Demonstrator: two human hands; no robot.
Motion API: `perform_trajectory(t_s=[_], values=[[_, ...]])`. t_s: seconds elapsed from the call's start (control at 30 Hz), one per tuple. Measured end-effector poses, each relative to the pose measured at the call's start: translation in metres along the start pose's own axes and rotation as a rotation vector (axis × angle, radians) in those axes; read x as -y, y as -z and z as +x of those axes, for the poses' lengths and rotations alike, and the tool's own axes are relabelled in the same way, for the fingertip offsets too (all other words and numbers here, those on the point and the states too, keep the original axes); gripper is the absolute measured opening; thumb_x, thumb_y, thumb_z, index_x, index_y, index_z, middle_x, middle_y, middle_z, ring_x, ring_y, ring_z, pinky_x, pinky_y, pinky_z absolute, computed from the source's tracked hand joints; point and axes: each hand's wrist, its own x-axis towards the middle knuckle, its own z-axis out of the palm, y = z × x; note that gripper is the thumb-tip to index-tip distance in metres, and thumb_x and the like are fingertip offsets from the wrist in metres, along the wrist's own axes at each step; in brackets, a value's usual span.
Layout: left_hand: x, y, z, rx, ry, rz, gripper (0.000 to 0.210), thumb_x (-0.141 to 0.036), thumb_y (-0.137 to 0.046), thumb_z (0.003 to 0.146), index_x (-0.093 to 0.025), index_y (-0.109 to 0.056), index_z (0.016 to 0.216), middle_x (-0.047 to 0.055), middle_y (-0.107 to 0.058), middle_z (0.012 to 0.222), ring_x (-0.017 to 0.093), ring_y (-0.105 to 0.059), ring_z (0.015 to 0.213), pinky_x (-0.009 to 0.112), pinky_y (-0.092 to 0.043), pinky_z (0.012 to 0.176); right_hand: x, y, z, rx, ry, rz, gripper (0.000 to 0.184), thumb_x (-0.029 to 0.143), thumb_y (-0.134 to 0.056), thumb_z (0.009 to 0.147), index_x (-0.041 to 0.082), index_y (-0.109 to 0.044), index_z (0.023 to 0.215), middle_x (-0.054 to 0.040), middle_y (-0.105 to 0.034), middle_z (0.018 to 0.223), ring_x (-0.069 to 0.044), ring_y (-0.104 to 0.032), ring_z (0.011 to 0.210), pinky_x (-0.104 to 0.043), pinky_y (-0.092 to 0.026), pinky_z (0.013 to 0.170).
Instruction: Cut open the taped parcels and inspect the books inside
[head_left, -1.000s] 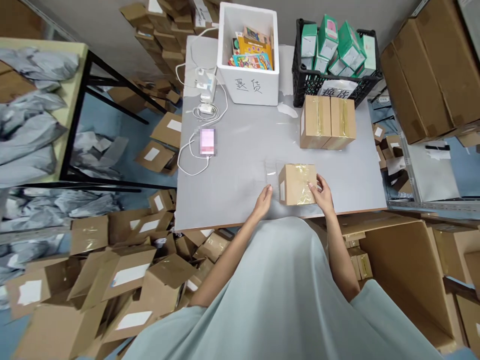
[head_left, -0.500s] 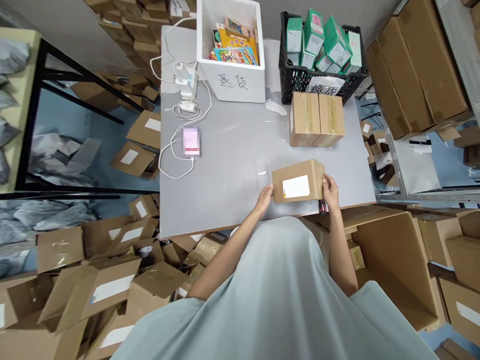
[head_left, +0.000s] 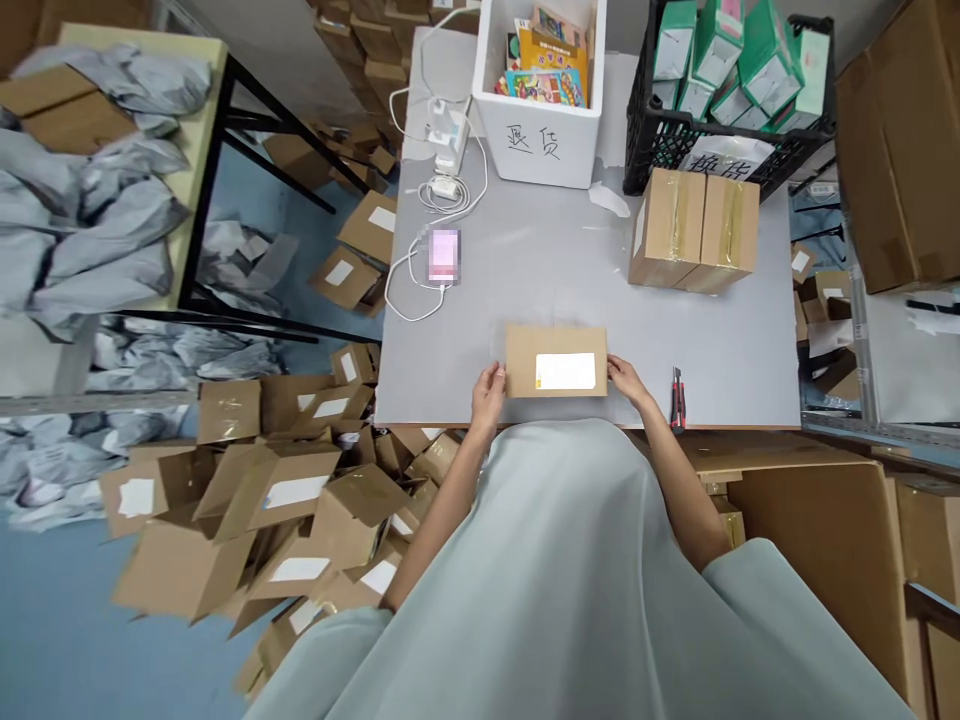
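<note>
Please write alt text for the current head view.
A person's left hand and right hand hold a labelled cardboard box by its ends at a grey table. A utility knife lies to the right; farther back stand two taped boxes, a white bin of booklets and a black crate of green boxes.

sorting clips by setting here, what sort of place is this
Probably a parcel returns-handling room: a white foam box is hand-marked 退货 (returned goods), opened cardboard cartons lie heaped, and grey mailer bags are piled up.
</note>
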Motion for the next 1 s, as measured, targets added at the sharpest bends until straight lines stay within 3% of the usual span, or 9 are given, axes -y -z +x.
perform_trajectory(t_s=[0.13,0.27,0.4,0.53,0.7,0.8,0.87,1.0], values=[[-0.008,0.004,0.001,-0.026,0.069,-0.04,0.062,-0.063,-0.059,0.104,-0.019,-0.066,0.148,0.019,-0.063,0.16,0.035,-0.06,0.151,0.055,-0.051,0.125,0.011,-0.006,-0.004,0.025,0.004,0.056,0.065,0.077,-0.056,0.1,0.024,-0.077,0.131,-0.0111,-0.08,0.138,-0.029,-0.074,0.127,-0.049,-0.06,0.113],[-0.019,0.0,0.0,-0.014,0.045,-0.041,0.061,-0.067,-0.059,0.104,-0.02,-0.069,0.143,0.018,-0.066,0.158,0.033,-0.061,0.15,0.053,-0.052,0.124,0.01,-0.002,-0.011,-0.056,0.047,0.067,0.074,0.073,-0.084,0.081,0.023,-0.076,0.134,-0.0149,-0.074,0.149,-0.035,-0.071,0.135,-0.052,-0.058,0.117],[-0.027,-0.005,0.001,0.031,0.001,-0.052,0.057,-0.063,-0.059,0.105,-0.02,-0.071,0.139,0.019,-0.072,0.15,0.032,-0.063,0.147,0.052,-0.05,0.125,0.0,0.013,-0.018,-0.11,0.01,0.066,0.073,0.075,-0.082,0.078,0.02,-0.079,0.126,-0.018,-0.08,0.136,-0.038,-0.074,0.128,-0.059,-0.058,0.115],[-0.024,-0.017,0.01,0.036,0.141,-0.044,0.051,-0.057,-0.064,0.101,-0.02,-0.071,0.135,0.019,-0.068,0.154,0.033,-0.06,0.15,0.053,-0.048,0.126,-0.005,0.026,-0.022,-0.161,-0.023,0.063,0.073,0.077,-0.08,0.078,0.021,-0.079,0.125,-0.016,-0.083,0.129,-0.036,-0.075,0.125,-0.058,-0.06,0.112],[-0.014,-0.035,0.014,0.068,0.216,-0.049,0.051,-0.063,-0.065,0.099,-0.018,-0.073,0.12,0.019,-0.077,0.136,0.034,-0.069,0.136,0.054,-0.054,0.118,-0.001,0.032,-0.024,-0.245,-0.052,0.017,0.076,0.078,-0.078,0.078,0.018,-0.078,0.124,-0.0192,-0.082,0.128,-0.037,-0.076,0.121,-0.059,-0.061,0.11],[-0.015,-0.039,0.009,0.076,0.204,-0.083,0.054,-0.065,-0.064,0.098,-0.018,-0.072,0.124,0.017,-0.078,0.135,0.032,-0.071,0.13,0.05,-0.057,0.114,0.012,0.033,-0.034,-0.374,-0.043,-0.061,0.072,0.073,-0.079,0.081,0.017,-0.077,0.128,-0.0233,-0.074,0.143,-0.041,-0.07,0.131,-0.063,-0.053,0.12],[-0.02,-0.041,0.004,0.105,0.192,-0.113,0.055,-0.066,-0.065,0.097,-0.018,-0.072,0.123,0.017,-0.078,0.136,0.03,-0.073,0.127,0.048,-0.058,0.111,0.03,0.029,-0.045,-0.431,0.022,-0.152,0.068,0.071,-0.075,0.088,0.019,-0.077,0.132,-0.0218,-0.07,0.148,-0.04,-0.069,0.133,-0.061,-0.054,0.119],[-0.037,-0.053,-0.006,0.179,0.163,-0.168,0.059,-0.067,-0.074,0.092,-0.016,-0.076,0.122,0.017,-0.077,0.139,0.031,-0.073,0.127,0.046,-0.06,0.108,0.077,0.011,-0.069,-0.339,0.163,-0.28,0.068,0.073,-0.061,0.101,0.021,-0.074,0.143,-0.0167,-0.071,0.151,-0.033,-0.071,0.131,-0.05,-0.064,0.107]])
